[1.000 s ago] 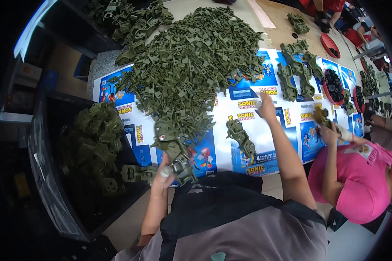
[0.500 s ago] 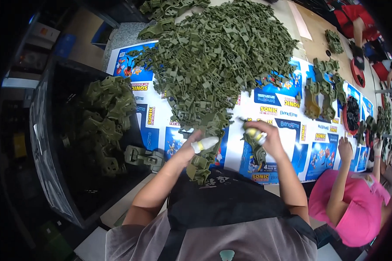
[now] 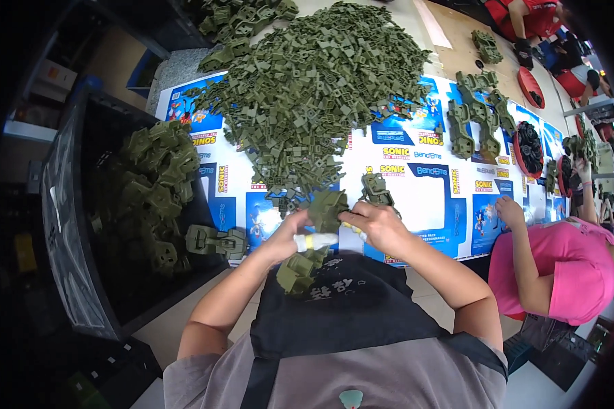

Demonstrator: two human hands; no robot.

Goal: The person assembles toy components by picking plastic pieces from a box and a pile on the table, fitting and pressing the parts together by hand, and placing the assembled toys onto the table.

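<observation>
Olive-green toy assembly [image 3: 318, 228] up off the table, held at the near edge, right in front of the chest. Left hand [image 3: 290, 235] clamped on its lower left side, thumb wrapped in white tape w/ a yellow band, fingers curled shut round the plastic. Right hand [image 3: 377, 223] closed on the right side, fingertips pinched on something small against the body — prob. a clip part, too small to tell which. Looks like mid-fit: seating a small piece into the bigger shell. Lower end of the assembly hanging down over the black apron.

Next move likely calls for a firm squeeze w/ the right while the left braces, piece lined up square w/ its slot, no twisting.

Just beyond the right hand, a second green sub-assembly [image 3: 376, 189] lying on the printed blue-and-white sheets [image 3: 430, 198]. Far centre, big heap of small green parts [image 3: 320, 88]. Left, black crate [image 3: 82, 273] loaded w/ finished green units [image 3: 153, 184]; one more unit [image 3: 217, 240] on the table edge just beside it. Right, a co-worker in a pink top [image 3: 583, 266], hand [image 3: 510, 211] resting on the sheets. Far right, a row of green frames [image 3: 477, 123].
</observation>
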